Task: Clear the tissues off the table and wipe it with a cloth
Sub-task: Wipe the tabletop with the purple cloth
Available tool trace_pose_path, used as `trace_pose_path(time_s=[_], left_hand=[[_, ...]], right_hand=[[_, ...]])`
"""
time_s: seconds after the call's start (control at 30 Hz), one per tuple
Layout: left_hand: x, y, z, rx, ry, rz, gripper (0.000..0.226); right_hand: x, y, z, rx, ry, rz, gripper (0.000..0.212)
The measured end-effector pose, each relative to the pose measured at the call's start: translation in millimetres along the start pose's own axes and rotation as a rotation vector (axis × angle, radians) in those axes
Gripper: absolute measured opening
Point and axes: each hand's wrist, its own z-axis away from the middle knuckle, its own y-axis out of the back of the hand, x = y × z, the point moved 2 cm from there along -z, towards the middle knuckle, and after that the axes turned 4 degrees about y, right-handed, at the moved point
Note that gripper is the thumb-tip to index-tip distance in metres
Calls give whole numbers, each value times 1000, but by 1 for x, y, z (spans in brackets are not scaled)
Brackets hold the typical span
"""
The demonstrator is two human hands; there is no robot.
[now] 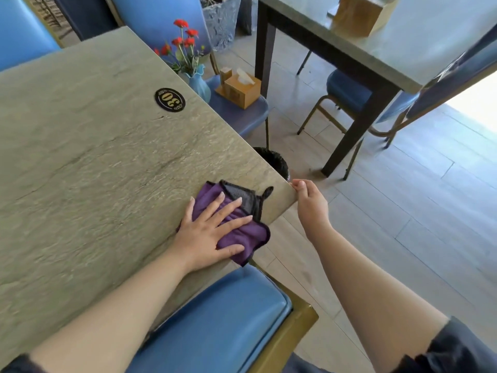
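On the grey stone-look table (94, 157), my left hand (207, 232) presses flat, fingers straight, on the folded purple cloth (242, 232) near the corner; my right hand (309, 200), loosely curled and empty, touches that corner beside it

Purple cloth (236, 232) w/ black trim

Two bare forearms, nothing worn below the elbow. No watch, rings or bracelets showing on either wrist. Left hand (208, 232): short, plain nails, no polish that can be made out. Right hand (309, 201): same deal, nails short and plain on the fingers that show. Dark sleeve (454, 351) at the near right corner, black or close to it, loose and slightly wrinkled, ending around the elbow. Bit of the same dark fabric at the near left corner too, just a sliver. No logos or print visible on either.
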Motion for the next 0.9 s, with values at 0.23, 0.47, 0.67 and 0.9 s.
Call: trace_pose_path(time_s=[0.23,0.47,0.67,0.9], left_hand=[[43,10,-81,-18,277,13,64],[85,15,-125,-39,171,-69,93],[120,24,-153,-105,292,68,47],[150,72,-214,-202,706,808,54]], right_hand=[[6,8,-25,-37,-104,-82,47],[5,40,-68,-313,-231,-147,48],[0,91,-114,-450,-222,-25,55],[-15,130,-160,-481,-136,42,32]])
